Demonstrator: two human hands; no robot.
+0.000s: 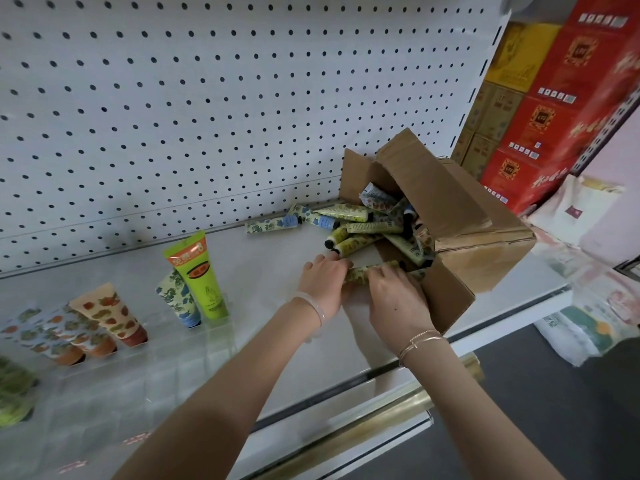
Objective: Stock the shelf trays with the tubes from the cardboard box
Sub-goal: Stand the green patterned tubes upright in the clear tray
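A cardboard box [460, 220] lies tipped on its side on the white shelf [263, 271], its flaps open to the left. Several patterned tubes [360, 226] spill out of it onto the shelf. One blue-flowered tube [273, 224] lies apart by the back wall. My left hand [323, 282] and my right hand [396, 299] both grip one yellow-green patterned tube [360, 273] held level just in front of the box mouth. At the left, clear shelf trays [145, 355] hold upright tubes: a tall green one [199, 275], a blue-flowered one [178, 297] and orange-patterned ones [110, 315].
A white pegboard wall [207, 98] backs the shelf. Red and yellow cartons [554, 98] are stacked at the right beyond the shelf upright. Bags and packages [588, 323] lie on the floor at the right. The shelf's front rail [363, 427] runs below my arms.
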